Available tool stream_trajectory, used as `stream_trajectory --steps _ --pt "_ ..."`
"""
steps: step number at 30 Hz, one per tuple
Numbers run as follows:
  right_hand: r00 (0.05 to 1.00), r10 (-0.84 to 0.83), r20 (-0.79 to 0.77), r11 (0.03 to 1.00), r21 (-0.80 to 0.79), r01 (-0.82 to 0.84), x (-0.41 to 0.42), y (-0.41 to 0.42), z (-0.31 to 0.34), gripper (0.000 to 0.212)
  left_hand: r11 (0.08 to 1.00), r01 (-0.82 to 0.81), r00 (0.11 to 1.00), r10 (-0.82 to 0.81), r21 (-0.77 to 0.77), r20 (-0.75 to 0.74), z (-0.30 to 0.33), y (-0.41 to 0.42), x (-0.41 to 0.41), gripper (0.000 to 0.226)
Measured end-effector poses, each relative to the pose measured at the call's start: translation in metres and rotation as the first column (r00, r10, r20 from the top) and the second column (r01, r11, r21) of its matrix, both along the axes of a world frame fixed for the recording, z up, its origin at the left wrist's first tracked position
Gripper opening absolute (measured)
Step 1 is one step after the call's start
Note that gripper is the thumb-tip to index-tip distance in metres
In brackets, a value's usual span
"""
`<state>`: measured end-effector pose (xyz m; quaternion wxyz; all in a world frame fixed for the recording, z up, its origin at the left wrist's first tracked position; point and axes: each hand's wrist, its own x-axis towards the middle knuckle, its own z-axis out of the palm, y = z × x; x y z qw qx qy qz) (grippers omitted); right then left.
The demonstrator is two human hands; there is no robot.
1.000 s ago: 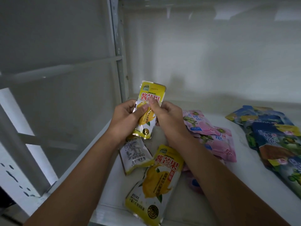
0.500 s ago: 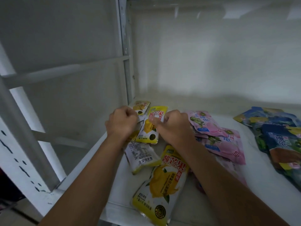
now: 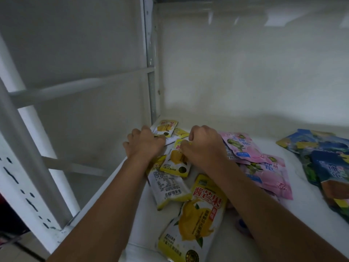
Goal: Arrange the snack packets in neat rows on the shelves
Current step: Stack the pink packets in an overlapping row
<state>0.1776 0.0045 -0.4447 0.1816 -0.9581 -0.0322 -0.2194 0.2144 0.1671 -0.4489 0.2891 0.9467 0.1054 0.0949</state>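
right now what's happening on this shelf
A person is sorting snack packets on a white shelf. The right hand pinches a small yellow mango packet low over the pile, while the left hand grips another yellow packet near the back corner. A large yellow mango packet, pink packets and blue packets lie loose, not yet in rows.
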Motion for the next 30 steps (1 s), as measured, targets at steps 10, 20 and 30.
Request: stream_trajectory --steps 10,20,30 --pt "0.961 -0.061 0.269 0.967 -0.222 0.124 -0.002 0.008 -0.019 0.022 0.999 0.017 0.998 -0.015 0.031 -0.057 -0.005 0.008 0.011 0.074" --pt "0.996 -0.078 -0.047 0.975 -0.212 0.066 -0.009 0.006 -0.003 0.02 0.953 0.076 0.99 -0.107 -0.294 -0.091 0.006 0.011 0.008 0.064" --pt "0.997 -0.073 0.004 0.971 -0.228 0.073 -0.004 0.0 -0.01 0.033 0.939 0.205 0.963 -0.143 -0.277 0.23 0.004 -0.005 -0.002 0.024"
